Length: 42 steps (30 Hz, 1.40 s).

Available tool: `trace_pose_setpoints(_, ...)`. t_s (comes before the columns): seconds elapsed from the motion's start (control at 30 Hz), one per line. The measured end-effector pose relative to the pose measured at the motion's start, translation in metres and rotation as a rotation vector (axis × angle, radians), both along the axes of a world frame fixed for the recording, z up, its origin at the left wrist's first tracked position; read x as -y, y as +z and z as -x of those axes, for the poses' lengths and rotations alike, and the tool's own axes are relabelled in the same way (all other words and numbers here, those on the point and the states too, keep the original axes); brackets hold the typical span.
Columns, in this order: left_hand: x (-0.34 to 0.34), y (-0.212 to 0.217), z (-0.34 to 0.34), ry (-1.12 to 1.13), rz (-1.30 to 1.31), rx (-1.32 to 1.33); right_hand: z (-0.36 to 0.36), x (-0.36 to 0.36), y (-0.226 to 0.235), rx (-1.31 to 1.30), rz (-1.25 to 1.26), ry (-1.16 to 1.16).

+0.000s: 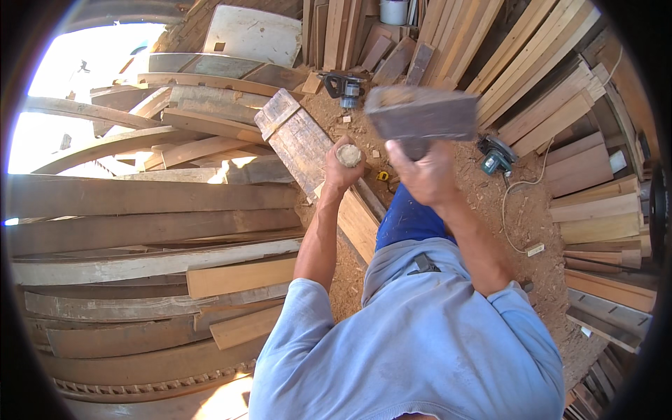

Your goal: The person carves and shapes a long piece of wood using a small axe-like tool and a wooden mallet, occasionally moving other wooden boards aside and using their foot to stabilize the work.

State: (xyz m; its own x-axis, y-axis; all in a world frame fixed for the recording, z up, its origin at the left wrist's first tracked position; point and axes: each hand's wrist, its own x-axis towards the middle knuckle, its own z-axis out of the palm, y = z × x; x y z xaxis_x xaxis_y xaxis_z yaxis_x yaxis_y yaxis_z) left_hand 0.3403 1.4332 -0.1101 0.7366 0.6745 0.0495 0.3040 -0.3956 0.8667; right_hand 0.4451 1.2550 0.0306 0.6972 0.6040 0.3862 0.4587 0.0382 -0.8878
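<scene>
My left hand (339,171) is closed around an upright chisel, judging by its round, battered wooden handle end (348,155); its lower part is hidden beneath the fist. To the right, my right hand (428,178) grips a wooden mallet by the handle. The mallet's dark, blocky head (427,115) is raised and blurred by motion, apart from the chisel. Under my left hand runs a worn, thick plank (297,143) like a low bench. A paler piece of timber (357,222) lies along it toward my body, beside my blue-trousered leg.
Stacked boards (154,199) fill the left side. Beyond the plank, a power tool (344,89) sits on sawdust. A corded circular saw (495,155) lies at right, its cable (505,213) looping over the floor. A yellow tape measure (383,176) is near my knee. Timber (532,52) leans behind.
</scene>
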Motion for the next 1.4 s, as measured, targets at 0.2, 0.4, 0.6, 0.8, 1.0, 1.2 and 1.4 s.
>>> trace_pose_setpoints(0.2, 0.014, -0.010, -0.002, -0.138, -0.118, 0.152, -0.010, -0.005, -0.056, 0.257, 0.871, 0.166)
trace_pose_setpoints(0.4, 0.006, -0.035, 0.027, -0.054, 0.046, 0.062, 0.013, 0.000, -0.028, 0.030, 0.440, 0.162)
trace_pose_setpoints(0.6, 0.022, -0.010, 0.032, -0.102, -0.063, 0.278, -0.001, 0.001, -0.054, 0.202, 0.820, 0.232)
trace_pose_setpoints(0.8, 0.015, -0.011, -0.004, 0.361, 0.116, 0.395, 0.008, 0.021, -0.032, -0.147, 0.734, 0.279)
trace_pose_setpoints(1.0, -0.007, -0.016, -0.003, 0.069, 0.045, 0.349, 0.004, 0.040, -0.022, -0.237, 0.428, 0.166)
trace_pose_setpoints(1.2, -0.017, -0.025, 0.010, 0.046, 0.190, 0.212, -0.006, 0.054, 0.030, -0.292, 0.369, 0.118)
trace_pose_setpoints(1.4, -0.001, -0.009, 0.005, 0.089, 0.212, 0.172, -0.012, 0.061, 0.048, -0.254, 0.207, 0.051)
